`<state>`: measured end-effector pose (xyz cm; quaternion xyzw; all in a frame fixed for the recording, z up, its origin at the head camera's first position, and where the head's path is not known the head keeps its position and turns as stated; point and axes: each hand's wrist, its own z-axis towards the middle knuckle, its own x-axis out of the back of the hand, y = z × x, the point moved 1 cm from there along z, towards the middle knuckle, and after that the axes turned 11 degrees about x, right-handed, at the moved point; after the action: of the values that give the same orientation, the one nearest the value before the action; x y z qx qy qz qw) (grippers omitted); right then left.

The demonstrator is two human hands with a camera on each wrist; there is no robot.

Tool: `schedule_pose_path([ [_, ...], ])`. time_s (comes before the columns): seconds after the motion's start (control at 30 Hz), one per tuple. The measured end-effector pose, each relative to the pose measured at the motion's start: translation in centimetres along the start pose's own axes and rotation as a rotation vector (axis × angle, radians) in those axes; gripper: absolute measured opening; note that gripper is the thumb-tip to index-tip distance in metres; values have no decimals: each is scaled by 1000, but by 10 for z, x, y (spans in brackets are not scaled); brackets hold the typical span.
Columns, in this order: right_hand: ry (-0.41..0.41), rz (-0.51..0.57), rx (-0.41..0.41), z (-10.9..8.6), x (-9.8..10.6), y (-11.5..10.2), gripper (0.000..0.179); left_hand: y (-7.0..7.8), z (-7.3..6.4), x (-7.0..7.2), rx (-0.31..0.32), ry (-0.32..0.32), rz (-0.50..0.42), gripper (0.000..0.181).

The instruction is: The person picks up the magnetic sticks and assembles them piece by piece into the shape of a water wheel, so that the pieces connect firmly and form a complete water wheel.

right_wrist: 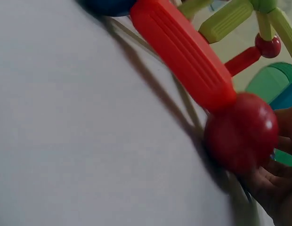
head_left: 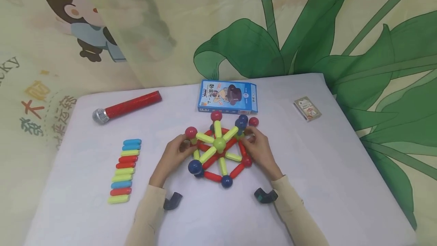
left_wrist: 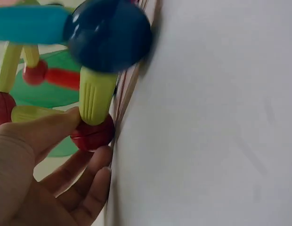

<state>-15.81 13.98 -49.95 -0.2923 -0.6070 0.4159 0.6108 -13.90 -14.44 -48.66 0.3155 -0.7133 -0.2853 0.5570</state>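
Note:
A wheel-like model of magnetic balls and rods (head_left: 211, 177) stands on the table between my hands. Yellow rods radiate from its raised green ball (head_left: 219, 144), while red rods form the lower ring. My left hand (head_left: 175, 154) grips its left side, thumb and fingers around a low red ball (left_wrist: 93, 136) under a yellow rod (left_wrist: 96, 96). On the far right side, my right hand (head_left: 258, 148) holds the model below a dark blue ball (head_left: 240, 123). In the right wrist view, a near red ball (right_wrist: 241, 133) partly covers that hand's fingers.
A loose red ball (head_left: 253, 121) lies beyond my right hand. Behind the model is a blue card box (head_left: 225, 97). A red microphone (head_left: 131, 105) and several coloured rods (head_left: 123, 171) lie left; a small card pack (head_left: 307, 108) sits right.

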Motion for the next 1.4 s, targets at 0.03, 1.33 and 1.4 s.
schedule_pose_path([
  [0.03, -15, -28, 21, 6, -3, -1, 36, -3, -5, 0, -6, 17, 1, 44],
  [1.33, -23, 99, 76, 15, -11, 8, 26, -22, -13, 95, 130, 382, 46, 41],
  [1.4, -24, 89, 72, 15, -9, 7, 26, -8, -28, 78, 133, 339, -131, 47],
])
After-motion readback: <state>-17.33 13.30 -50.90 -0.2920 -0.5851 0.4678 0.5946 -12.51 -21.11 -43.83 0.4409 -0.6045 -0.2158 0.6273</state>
